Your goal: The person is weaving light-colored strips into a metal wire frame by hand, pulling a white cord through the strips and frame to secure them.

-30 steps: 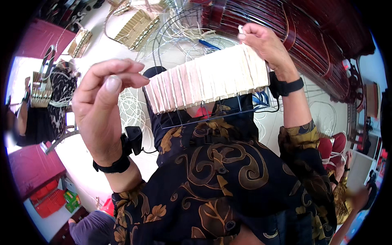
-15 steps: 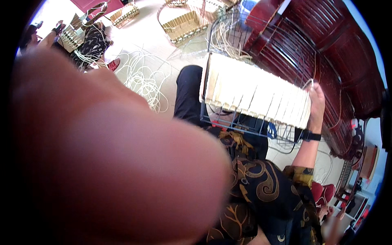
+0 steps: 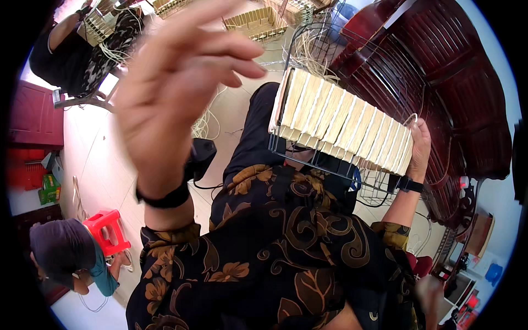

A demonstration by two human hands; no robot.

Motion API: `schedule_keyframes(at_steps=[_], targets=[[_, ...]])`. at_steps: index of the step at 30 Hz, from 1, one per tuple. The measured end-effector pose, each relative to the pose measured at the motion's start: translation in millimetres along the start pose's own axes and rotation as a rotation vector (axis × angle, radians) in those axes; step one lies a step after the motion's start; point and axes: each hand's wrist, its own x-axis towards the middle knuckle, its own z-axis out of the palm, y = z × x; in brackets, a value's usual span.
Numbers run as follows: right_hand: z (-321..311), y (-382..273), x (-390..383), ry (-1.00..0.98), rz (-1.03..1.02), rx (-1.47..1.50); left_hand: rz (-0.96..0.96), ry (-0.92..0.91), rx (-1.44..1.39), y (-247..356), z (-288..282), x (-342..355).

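A half-woven basket (image 3: 344, 124) rests over my lap, its black wire frame covered on one side with pale flat strips bound by white cord. My right hand (image 3: 421, 144) is closed round the basket's right end. Beside its fingertips a short loop of white cord (image 3: 410, 118) sticks up. My left hand (image 3: 179, 82) is raised to the left of the basket, apart from it, and slightly blurred. Its fingers are stretched out and a little bent, with nothing visible held in them.
Loose white cord (image 3: 208, 122) lies on the tiled floor. A dark red wooden bench (image 3: 467, 82) stands at the right. Finished-looking baskets (image 3: 256, 25) sit at the far side. Co-workers sit at the left, one near a red stool (image 3: 107, 231).
My left hand has moved away from close to the camera, up and forward, uncovering the left side. The basket and my right hand have shifted only slightly.
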Motion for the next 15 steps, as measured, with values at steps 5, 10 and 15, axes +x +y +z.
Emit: schedule_keyframes(at_steps=[5, 10, 15], targets=[[7, -4, -7, -0.020, -0.003, 0.015, -0.442, 0.076, 0.304, -88, 42, -66], [-24, 14, -8, 0.078, -0.008, 0.035, -0.374, -0.102, 0.255, -121, 84, -105], [-62, 37, -9, 0.194, 0.059, 0.144, -0.179, -0.133, 0.322, -96, 114, -92]])
